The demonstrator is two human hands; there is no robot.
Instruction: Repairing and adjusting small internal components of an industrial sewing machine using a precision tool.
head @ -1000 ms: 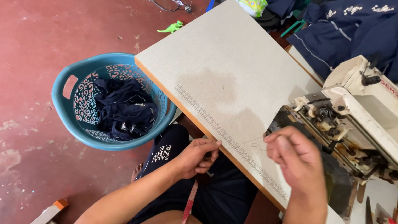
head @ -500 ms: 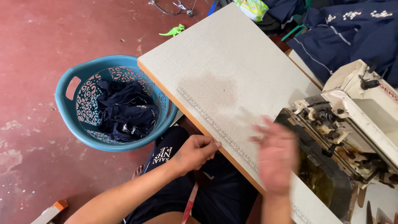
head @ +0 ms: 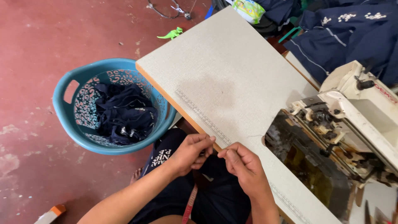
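My left hand (head: 191, 152) rests at the front edge of the grey sewing table (head: 232, 70), fingers curled shut around a small dark piece that barely shows. My right hand (head: 242, 164) is right beside it, thumb and fingertips pinched together and meeting the left fingertips just below the table edge. Both hands hover over my lap, which is in dark shorts. A measuring scale (head: 199, 114) runs along the table edge next to the hands.
A white sewing machine (head: 352, 120) stands on the table to the right. On the red floor to the left, a blue basket (head: 66, 120) holds dark clothes. Navy garments (head: 344, 37) lie at the back right. A green toy dinosaur (head: 172, 33) lies on the floor. A red tape measure (head: 190, 205) hangs at my lap.
My right hand has come down from above the table and moved left to meet my left hand at the table edge. My left hand has stayed in place.
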